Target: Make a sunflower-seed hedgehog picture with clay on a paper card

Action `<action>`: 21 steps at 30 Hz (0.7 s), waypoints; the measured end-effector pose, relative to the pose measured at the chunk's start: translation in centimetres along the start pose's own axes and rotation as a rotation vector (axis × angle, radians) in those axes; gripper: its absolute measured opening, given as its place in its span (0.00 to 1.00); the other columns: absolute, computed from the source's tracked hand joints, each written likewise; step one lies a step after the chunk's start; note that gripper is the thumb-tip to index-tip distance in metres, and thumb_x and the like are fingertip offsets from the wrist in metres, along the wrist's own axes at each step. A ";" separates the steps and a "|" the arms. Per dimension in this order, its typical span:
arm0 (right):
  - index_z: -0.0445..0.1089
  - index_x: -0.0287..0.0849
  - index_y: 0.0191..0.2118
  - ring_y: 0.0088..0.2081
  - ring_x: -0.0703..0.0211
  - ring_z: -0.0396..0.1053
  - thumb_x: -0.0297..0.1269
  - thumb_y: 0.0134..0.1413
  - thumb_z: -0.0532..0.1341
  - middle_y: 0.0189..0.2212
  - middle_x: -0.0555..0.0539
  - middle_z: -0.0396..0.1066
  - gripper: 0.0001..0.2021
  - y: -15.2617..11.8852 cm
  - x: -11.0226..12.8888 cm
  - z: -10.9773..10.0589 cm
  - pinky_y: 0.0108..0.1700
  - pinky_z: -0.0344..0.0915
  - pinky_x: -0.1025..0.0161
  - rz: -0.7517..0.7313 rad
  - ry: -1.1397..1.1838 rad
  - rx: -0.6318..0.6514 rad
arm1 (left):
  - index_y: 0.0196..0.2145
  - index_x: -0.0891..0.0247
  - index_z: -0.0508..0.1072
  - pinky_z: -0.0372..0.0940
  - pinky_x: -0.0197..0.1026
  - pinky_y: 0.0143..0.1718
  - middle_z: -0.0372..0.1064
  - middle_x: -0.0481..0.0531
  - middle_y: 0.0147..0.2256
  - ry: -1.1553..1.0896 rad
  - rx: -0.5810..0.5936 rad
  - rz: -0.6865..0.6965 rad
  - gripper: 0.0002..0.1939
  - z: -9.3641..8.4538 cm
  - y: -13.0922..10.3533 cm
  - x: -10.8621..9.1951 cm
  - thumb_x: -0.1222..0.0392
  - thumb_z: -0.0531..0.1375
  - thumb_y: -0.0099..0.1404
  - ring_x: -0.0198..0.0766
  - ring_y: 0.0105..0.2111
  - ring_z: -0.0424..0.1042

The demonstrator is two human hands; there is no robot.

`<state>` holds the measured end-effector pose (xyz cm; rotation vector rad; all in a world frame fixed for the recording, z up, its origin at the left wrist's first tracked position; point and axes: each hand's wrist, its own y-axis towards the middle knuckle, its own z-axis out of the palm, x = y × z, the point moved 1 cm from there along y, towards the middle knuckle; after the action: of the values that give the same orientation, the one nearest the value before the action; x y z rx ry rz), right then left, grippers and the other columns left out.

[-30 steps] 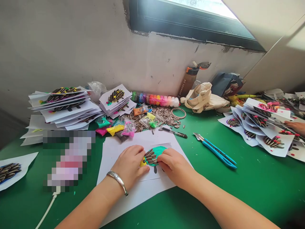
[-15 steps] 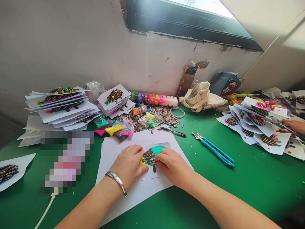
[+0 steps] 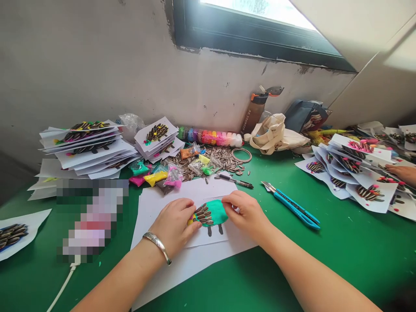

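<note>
A green clay shape (image 3: 216, 212) with dark legs lies on a small white card, which rests on larger white sheets (image 3: 156, 268). Sunflower seeds (image 3: 203, 215) cover its left part, beside a yellow clay end. My left hand (image 3: 175, 223), with a silver bangle at the wrist, rests on the card's left side, fingers apart at the yellow end. Just right of the green clay is my right hand (image 3: 245, 212), its thumb and fingertips pinched together; whatever is between them is too small to make out.
A seed pile (image 3: 224, 158) and bagged clay (image 3: 156, 176) lie behind the sheets. Right of them are a pen (image 3: 236, 180) and a blue cutter (image 3: 294, 206). Card stacks (image 3: 94, 160) stand left; another person's hand (image 3: 403, 173) is at far right by more cards.
My right hand has moved right, off the seeds, uncovering the green clay's right part and a second dark leg. My left hand has stayed nearly in place.
</note>
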<state>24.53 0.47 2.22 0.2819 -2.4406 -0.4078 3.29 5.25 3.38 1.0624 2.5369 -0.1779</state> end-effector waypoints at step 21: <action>0.73 0.42 0.30 0.29 0.63 0.64 0.31 0.54 0.55 0.26 0.50 0.70 0.09 0.7 -2.8 -0.2 0.31 0.55 0.67 -0.008 0.028 0.160 | 0.51 0.61 0.68 0.58 0.48 0.55 0.66 0.58 0.52 0.041 0.011 -0.029 0.23 0.2 -0.9 -0.6 0.54 0.60 0.58 0.49 0.53 0.63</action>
<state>26.78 1.94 1.05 0.3627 -2.4492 -0.2101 3.07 4.17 3.36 1.0440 2.5918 -0.1801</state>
